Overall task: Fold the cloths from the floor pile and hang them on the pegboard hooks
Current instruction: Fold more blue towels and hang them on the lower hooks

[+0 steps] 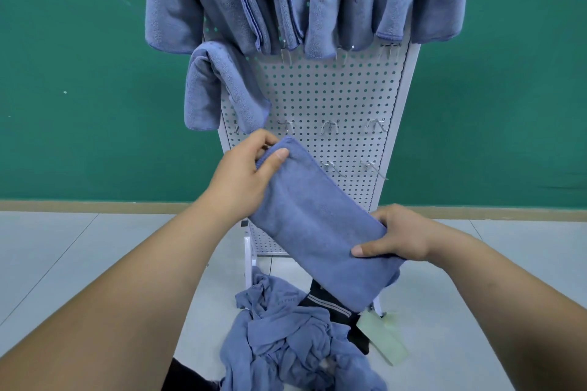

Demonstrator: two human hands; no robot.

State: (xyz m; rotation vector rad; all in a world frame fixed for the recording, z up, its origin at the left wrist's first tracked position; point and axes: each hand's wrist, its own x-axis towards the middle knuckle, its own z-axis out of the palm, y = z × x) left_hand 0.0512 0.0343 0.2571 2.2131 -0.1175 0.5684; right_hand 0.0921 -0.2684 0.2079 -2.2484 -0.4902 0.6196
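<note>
I had the folded cloth (317,225) stretched on a slant in the air between both hands, in front of the lower part of the pegboard (333,89) and above the floor pile (286,343). The left hand (247,171) pinched its upper end, thumb on the near face and fingers curled behind. The right hand (400,235) clamped the lower part the same way, with a short tail of fabric hanging free below it.

I judged the cloth light, soft and plush, a microfibre sort of towel. It kept its shape only because it was held at two places, and it would likely flop open if one were let go. It did not look slippery or fragile. The layers looked aligned, though I could not tell from this angle how many folds there were. The best hold seemed to me the two ends, with the layers pinched together, so the middle could be draped over a bare hook (328,125). Several hung cloths (222,86) covered the upper hooks.
</note>
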